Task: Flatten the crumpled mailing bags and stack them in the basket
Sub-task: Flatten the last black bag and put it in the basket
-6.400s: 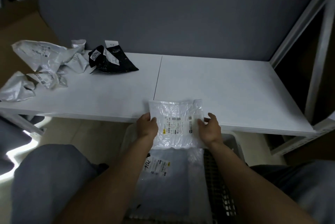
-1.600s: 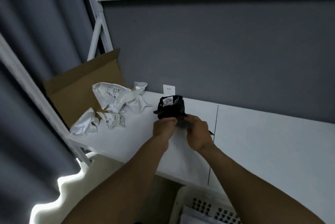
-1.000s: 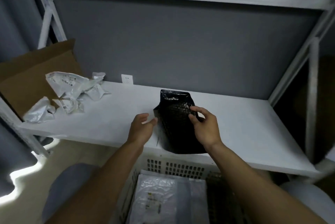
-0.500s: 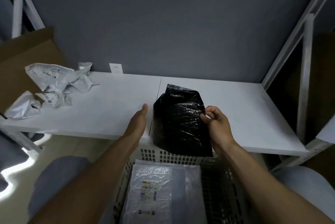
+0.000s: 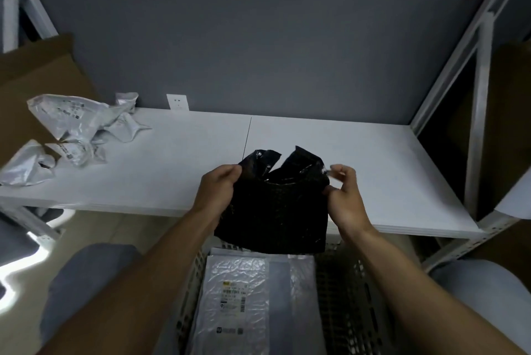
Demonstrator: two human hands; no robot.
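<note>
While the white worktop (image 5: 359, 159) is spanning the view from left end to right end, the thing in play is not lying on it: the black mailing bag (image 5: 275, 211) is hanging in the air just over the middle of the front edge. Below that edge, the basket (image 5: 349, 291) is sitting between the person's knees, and flattened bags (image 5: 238, 291) are lying stacked in its left part, directly under the black bag's lower edge.

The bag's long axis is running roughly upright, from its two splayed top flaps down toward the basket. The left hand (image 5: 218, 193) is gripping its upper left edge and the right hand (image 5: 344, 199) its upper right corner, so both are equally placed. The fingers (image 5: 230, 173) of the left are curling round the plastic; those of the right are pinching it, though blur is hiding the fingertips.

The bag is looking creased and buckled at the top, so it probably needs spreading flat first. Bare worktop is lying just behind it and nothing is standing in the way.

A heap of crumpled pale bags (image 5: 74, 122) is waiting at the back left corner, well apart, beside a cardboard box (image 5: 37, 76). A wall socket (image 5: 177, 102) is showing just above the back edge.
</note>
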